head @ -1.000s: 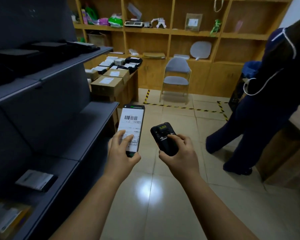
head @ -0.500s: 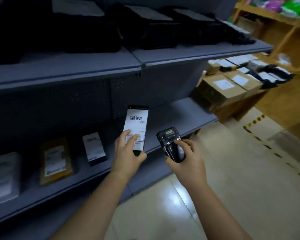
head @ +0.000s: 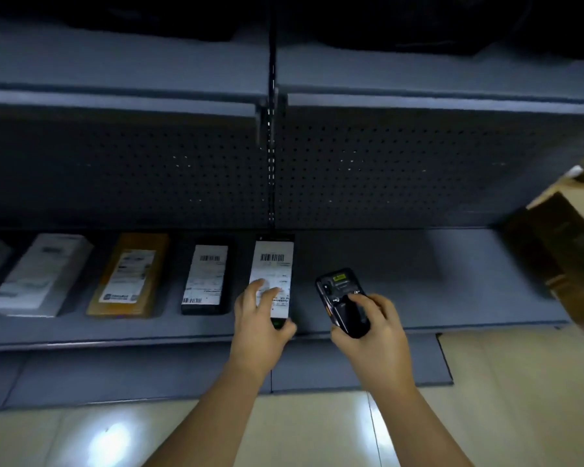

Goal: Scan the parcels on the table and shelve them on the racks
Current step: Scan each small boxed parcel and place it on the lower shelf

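My left hand (head: pixel 258 323) grips a slim black parcel (head: pixel 273 264) with a white barcode label, holding it over the lower grey rack shelf (head: pixel 402 274), just right of a similar black parcel (head: pixel 205 279) lying there. My right hand (head: pixel 373 326) holds the black handheld scanner (head: pixel 343 299), thumb on its face, beside the held parcel. Further left on the same shelf lie an orange parcel (head: pixel 130 276) and a white parcel (head: pixel 41 274).
A perforated grey back panel (head: pixel 402 170) rises behind the shelf, with an upper shelf (head: pixel 418 99) overhead. Cardboard boxes (head: pixel 567 251) stand at the right edge. Glossy beige floor tiles (head: pixel 520 399) lie below the rack's base.
My view has swung left from the room to face the rack head-on. Both hands have moved toward the lower shelf, the parcel now over it beside the black parcel.
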{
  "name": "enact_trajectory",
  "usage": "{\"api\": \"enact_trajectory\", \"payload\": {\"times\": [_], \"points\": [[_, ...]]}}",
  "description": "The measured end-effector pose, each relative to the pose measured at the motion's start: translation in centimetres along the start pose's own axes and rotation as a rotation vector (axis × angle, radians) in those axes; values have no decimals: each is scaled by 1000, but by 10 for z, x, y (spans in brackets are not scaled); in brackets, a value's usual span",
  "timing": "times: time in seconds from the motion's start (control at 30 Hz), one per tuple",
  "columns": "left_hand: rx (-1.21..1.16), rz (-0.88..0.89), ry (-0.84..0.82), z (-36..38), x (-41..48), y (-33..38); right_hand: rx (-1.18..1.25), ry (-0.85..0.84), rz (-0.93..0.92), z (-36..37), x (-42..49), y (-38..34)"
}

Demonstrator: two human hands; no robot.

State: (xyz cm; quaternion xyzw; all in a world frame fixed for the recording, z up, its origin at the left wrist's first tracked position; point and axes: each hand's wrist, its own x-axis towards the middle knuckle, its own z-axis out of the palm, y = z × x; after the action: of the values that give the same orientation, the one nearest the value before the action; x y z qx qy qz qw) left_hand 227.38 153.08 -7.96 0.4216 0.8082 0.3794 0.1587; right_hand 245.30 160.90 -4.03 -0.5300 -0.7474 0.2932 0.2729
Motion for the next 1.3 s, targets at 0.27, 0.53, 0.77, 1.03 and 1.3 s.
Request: {"api": "enact_trajectory", "payload": {"times": [0.27,0.53,0.77,1.03,1.3], "points": [[90,-100,-5,63,18,-31,20,-44,0,19,19,56],[192,-116,-15,69,46,-54,46,-70,27,29,13,71],[221,-90,-27,65,51,-56,19,-56,52,26,10,65],[199,223,8,-12,16,-6,67,-11,-21,-8,-10,16],[214,356,159,-191,-66,46,141,-11,-151,-53,-90,-121]]}}
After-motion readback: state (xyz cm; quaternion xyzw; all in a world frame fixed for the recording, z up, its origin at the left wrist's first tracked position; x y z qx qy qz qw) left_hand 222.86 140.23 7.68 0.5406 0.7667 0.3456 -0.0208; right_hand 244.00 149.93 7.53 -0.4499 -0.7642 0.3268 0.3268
